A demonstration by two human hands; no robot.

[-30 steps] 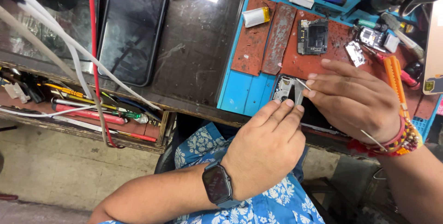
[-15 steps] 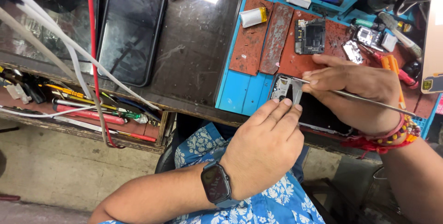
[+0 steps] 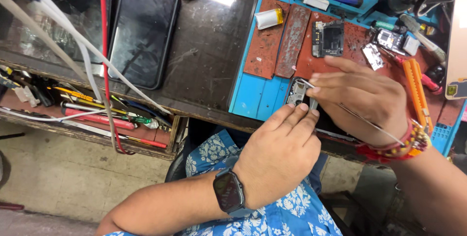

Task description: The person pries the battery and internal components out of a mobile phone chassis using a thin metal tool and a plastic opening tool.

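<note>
I look down from the head camera onto a cluttered repair table (image 3: pixel 209 61) with a dark, scuffed, glossy top. Both hands meet at its near edge over a small opened phone body (image 3: pixel 297 92), a dark rectangular shell with bare metal parts showing, lying on a blue rubbery work mat (image 3: pixel 258 95).

My left hand (image 3: pixel 279 155) comes up from below, fingers straight and pressed together, their tips resting against the near edge of the phone body. It is not clenched; whether it pinches anything I cannot tell. A black, square-faced watch (image 3: pixel 227 190) sits on that wrist.

My right hand (image 3: pixel 362 99) curls over the phone body from the right, fingers closed around a thin, shiny metal tool (image 3: pixel 369 121). Its slender shaft runs back across the hand towards the wrist; its tip is hidden near the phone body. Red and orange thread bands (image 3: pixel 401 146) circle the wrist.

Further back on the mat lie two rust-red, worn rectangular pads (image 3: pixel 265 46), a small circuit board (image 3: pixel 327 38) with a dark square centre, and a short white cylinder with a yellow end (image 3: pixel 269 18). An orange ridged plastic tool (image 3: pixel 416 87) lies to the right.

On the left, a black phone (image 3: pixel 141 29) with a smooth glass face lies flat. White cables (image 3: pixel 63 36) and a red wire (image 3: pixel 103 31) cross it. Below the table edge, an open drawer (image 3: pixel 97 114) holds screwdrivers.
</note>
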